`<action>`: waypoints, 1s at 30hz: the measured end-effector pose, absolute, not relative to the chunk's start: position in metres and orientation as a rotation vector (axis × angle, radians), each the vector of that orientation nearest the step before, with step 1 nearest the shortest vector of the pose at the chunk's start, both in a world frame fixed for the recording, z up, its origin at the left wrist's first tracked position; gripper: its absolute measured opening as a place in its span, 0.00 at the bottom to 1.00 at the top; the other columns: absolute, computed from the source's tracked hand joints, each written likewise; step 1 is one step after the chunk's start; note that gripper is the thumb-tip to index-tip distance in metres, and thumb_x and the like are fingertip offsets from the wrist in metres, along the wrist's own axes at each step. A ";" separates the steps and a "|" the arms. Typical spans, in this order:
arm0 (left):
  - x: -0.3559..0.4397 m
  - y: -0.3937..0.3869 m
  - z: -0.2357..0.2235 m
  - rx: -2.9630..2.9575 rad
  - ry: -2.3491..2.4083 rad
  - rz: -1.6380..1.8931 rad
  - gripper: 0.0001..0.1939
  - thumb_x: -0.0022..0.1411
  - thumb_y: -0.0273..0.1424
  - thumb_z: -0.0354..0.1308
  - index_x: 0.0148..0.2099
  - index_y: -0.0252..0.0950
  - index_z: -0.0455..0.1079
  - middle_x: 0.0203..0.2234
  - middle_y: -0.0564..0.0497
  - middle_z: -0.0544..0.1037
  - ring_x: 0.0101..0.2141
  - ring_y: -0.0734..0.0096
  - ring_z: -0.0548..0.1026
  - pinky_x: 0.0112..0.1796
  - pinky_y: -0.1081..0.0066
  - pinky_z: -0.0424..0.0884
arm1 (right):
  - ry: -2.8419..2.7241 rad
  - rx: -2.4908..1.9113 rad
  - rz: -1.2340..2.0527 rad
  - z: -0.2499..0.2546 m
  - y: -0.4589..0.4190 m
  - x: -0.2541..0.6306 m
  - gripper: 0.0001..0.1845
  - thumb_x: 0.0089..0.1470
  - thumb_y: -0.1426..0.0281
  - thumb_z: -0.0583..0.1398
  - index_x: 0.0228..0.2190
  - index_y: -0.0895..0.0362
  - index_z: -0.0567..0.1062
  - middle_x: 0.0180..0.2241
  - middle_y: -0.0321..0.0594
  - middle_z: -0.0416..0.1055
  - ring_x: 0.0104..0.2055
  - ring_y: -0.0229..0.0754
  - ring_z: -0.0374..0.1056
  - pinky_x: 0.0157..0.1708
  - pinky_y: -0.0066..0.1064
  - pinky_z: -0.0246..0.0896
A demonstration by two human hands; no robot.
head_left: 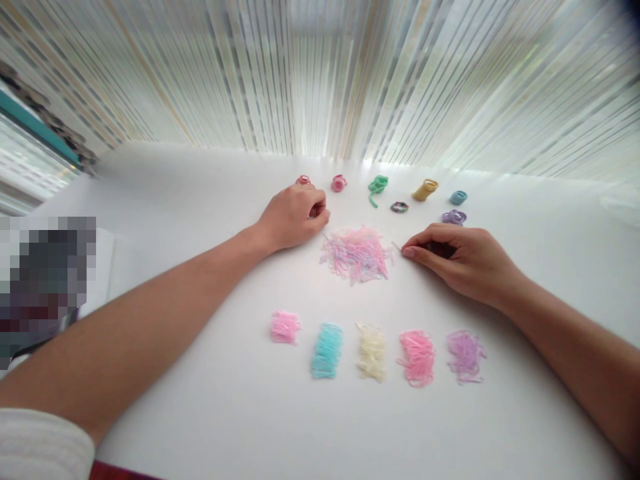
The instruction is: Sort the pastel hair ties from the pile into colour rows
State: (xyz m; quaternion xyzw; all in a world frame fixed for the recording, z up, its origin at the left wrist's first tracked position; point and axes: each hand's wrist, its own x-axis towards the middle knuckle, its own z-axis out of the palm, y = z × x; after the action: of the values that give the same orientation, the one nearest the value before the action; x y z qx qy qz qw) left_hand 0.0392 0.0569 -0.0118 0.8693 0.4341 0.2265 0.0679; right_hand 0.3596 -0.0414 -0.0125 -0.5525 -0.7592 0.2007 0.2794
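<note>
A mixed heap of thin pastel elastic bands lies between my hands on the white table. My right hand is at the heap's right side, thumb and forefinger pinching a thin pale band. My left hand is closed at the heap's upper left, its fingers curled; what they hold, if anything, is hidden. Nearer to me, bands lie sorted by colour: a light pink bunch, a turquoise bunch, a cream bunch, a deeper pink bunch and a lilac bunch.
Along the back lie coils: red, partly behind my left hand, pink, green, yellow, blue and purple. A multicoloured ring lies among them. A string curtain hangs behind the table.
</note>
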 end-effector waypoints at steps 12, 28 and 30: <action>0.039 0.057 -0.012 2.622 1.296 0.690 0.08 0.66 0.31 0.57 0.32 0.38 0.70 0.31 0.46 0.80 0.36 0.59 0.75 0.39 0.60 0.66 | -1.968 -1.538 0.582 -0.015 -0.040 0.360 0.23 0.62 0.44 0.68 0.33 0.51 0.83 0.26 0.41 0.77 0.26 0.44 0.64 0.26 0.39 0.57; 0.039 0.057 -0.012 2.622 1.321 0.688 0.09 0.65 0.32 0.57 0.31 0.39 0.70 0.31 0.46 0.79 0.35 0.59 0.75 0.39 0.61 0.67 | -2.078 -1.513 0.513 -0.012 -0.038 0.359 0.16 0.70 0.53 0.58 0.35 0.50 0.71 0.30 0.41 0.73 0.31 0.48 0.66 0.34 0.41 0.63; 0.039 0.057 -0.012 2.622 1.322 0.684 0.09 0.66 0.32 0.57 0.31 0.39 0.70 0.31 0.46 0.79 0.35 0.59 0.75 0.39 0.61 0.67 | -2.084 -1.524 0.518 -0.011 -0.038 0.358 0.16 0.71 0.53 0.57 0.35 0.50 0.70 0.29 0.41 0.72 0.30 0.48 0.65 0.34 0.41 0.62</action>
State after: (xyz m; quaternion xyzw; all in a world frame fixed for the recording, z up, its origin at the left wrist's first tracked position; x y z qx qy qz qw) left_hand 0.0389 0.0566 -0.0117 0.8679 0.4377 0.2263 0.0634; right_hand 0.3585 -0.0381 -0.0115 -0.5602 -0.7660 0.1905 0.2514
